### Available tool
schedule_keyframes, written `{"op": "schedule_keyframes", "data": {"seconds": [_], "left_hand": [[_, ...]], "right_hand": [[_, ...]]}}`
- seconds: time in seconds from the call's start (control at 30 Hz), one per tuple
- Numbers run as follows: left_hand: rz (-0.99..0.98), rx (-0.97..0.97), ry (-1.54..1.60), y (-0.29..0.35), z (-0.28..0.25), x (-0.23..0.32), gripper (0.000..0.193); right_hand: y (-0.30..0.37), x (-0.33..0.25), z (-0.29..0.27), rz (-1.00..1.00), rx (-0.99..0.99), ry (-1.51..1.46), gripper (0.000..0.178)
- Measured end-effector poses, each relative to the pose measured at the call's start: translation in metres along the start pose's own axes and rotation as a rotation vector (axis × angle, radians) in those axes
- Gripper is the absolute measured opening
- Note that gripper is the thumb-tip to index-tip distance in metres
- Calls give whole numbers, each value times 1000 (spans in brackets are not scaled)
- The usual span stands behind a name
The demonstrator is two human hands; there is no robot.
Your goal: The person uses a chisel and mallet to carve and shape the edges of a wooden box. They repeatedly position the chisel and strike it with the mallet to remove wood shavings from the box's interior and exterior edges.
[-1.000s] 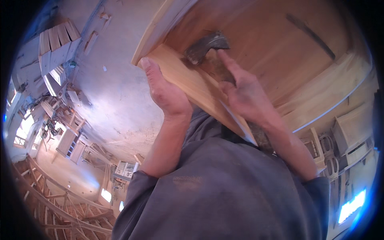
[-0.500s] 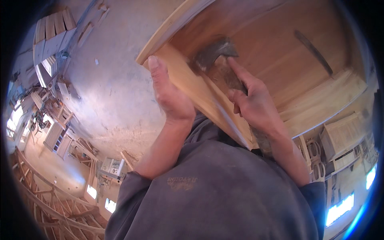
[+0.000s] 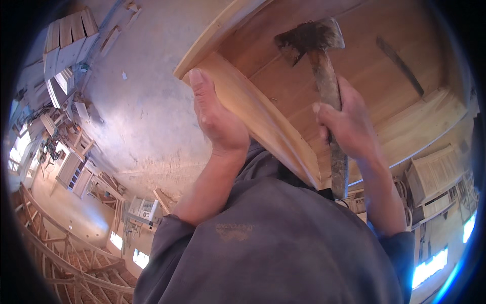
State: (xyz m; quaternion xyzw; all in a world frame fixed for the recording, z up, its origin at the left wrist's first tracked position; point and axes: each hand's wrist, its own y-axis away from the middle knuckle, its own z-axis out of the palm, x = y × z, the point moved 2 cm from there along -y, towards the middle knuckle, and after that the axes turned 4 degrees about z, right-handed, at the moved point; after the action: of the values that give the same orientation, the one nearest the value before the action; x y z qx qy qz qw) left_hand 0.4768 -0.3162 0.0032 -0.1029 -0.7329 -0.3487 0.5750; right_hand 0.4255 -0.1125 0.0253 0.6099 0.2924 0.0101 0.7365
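My right hand (image 3: 349,119) is closed round the wooden handle of a hatchet (image 3: 326,83). Its dark, worn metal head is raised over the inside of a large box-like wooden piece (image 3: 283,129), apart from the near side board. My left hand (image 3: 217,119) grips that side board close to its left corner. The thumb points up along the wood, while the fingers are hidden behind the board. The near edge of the piece comes up to my dark shirt.
A dark narrow strip (image 3: 400,66) shows on the inner panel; I cannot tell if it is a bar or a slot. Wooden furniture (image 3: 433,172) stands at the right. Curved wooden frames (image 3: 76,268) are at the lower left, and stacked panels (image 3: 68,43) at the upper left.
The hatchet has come up and to the right, away from the inner side of the near board. My left hand has barely moved on the wood.
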Motion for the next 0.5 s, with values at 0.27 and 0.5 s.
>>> {"op": "schedule_keyframes", "data": {"seconds": [0.27, 0.5], "left_hand": [[-59, -86, -7, 4, 1, 7, 60], [-79, -44, -22, 6, -2, 4, 58]], "right_hand": [[-45, 6, 24, -371, 94, 530, 44], [-58, -11, 30, -187, -80, 360, 45]]}}
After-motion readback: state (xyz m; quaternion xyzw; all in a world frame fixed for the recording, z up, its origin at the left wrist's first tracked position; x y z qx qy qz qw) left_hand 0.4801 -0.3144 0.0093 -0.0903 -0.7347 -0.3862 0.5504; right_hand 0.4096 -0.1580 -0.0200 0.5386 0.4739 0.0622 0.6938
